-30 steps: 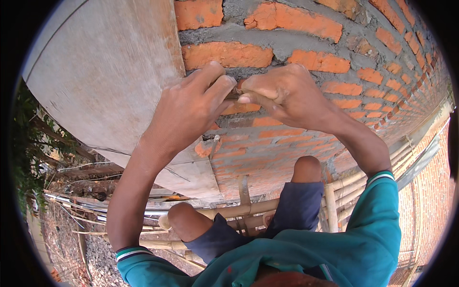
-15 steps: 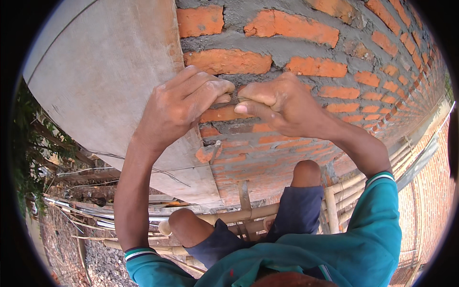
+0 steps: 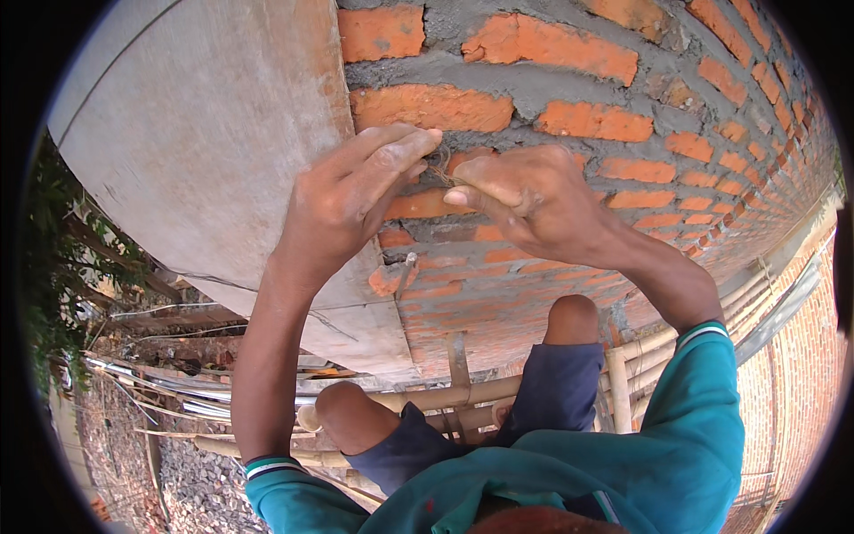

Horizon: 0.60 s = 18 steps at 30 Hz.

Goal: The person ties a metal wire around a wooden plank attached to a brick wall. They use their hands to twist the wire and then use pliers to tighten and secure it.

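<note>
In front of the brick wall, both my hands are raised close together at the edge of a large pale board. A tangled bit of thin wire bridges the small gap between them. My right hand is closed, pinching the wire between thumb and bent fingers. My left hand has its fingers curled at the other side of the wire, palm away from view. Its fingers meet the strands, though part of that grip is hidden. Below the hands a short rod sticks out beside the board's edge.
Bamboo poles run across below, around my bent knees. A thin dark wire trails over the board's lower part. Far below at left lies gravel, with green foliage above it. Another brick surface shows at the right.
My left hand has shifted slightly right, its fingertips lifting a little. The gap between the hands has opened, so more of the wire shows. My right hand has barely moved.
</note>
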Each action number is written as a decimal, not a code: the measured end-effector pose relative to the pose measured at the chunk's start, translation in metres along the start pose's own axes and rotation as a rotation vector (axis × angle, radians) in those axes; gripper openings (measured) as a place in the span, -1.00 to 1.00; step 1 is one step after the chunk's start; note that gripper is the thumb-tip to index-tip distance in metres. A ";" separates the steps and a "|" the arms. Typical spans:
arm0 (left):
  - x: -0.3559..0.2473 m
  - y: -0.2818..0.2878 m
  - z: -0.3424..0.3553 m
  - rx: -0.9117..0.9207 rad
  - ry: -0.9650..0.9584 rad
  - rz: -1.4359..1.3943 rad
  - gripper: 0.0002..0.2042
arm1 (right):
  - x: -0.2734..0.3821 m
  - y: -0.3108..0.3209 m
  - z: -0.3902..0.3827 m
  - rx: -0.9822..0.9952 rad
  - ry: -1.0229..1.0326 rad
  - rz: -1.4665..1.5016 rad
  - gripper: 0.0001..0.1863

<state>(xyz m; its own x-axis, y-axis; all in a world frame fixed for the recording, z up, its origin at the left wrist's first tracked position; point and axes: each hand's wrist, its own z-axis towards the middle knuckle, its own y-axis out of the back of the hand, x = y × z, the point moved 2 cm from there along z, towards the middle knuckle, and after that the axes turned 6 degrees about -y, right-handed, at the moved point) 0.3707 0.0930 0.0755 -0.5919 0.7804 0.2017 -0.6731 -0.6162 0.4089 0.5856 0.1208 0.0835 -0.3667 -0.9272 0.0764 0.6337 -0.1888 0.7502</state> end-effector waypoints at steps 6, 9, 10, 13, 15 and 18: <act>-0.010 0.002 -0.001 0.328 0.026 0.094 -0.66 | 0.002 0.010 0.001 -0.009 0.066 -0.110 -0.85; -0.011 0.003 0.006 0.447 0.026 0.129 -0.70 | 0.003 0.016 -0.001 0.030 0.115 -0.257 -0.86; -0.010 0.004 0.008 0.461 0.024 0.128 -0.71 | 0.003 0.016 -0.001 0.034 0.125 -0.295 -0.86; -0.005 0.010 0.008 0.436 0.049 0.070 -0.76 | -0.001 0.017 -0.001 0.001 -0.187 0.187 -0.80; -0.001 0.012 0.006 0.398 0.047 0.017 -0.77 | 0.001 0.018 -0.002 0.007 -0.300 0.345 -0.75; 0.006 0.011 0.003 0.368 0.007 -0.008 -0.73 | 0.001 0.025 -0.005 0.119 -0.583 0.420 -0.72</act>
<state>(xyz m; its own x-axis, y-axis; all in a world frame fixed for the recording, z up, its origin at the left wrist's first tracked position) 0.3608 0.0915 0.0838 -0.5906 0.7838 0.1917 -0.4742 -0.5293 0.7035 0.6046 0.1130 0.0991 -0.4331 -0.5847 0.6860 0.7344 0.2123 0.6447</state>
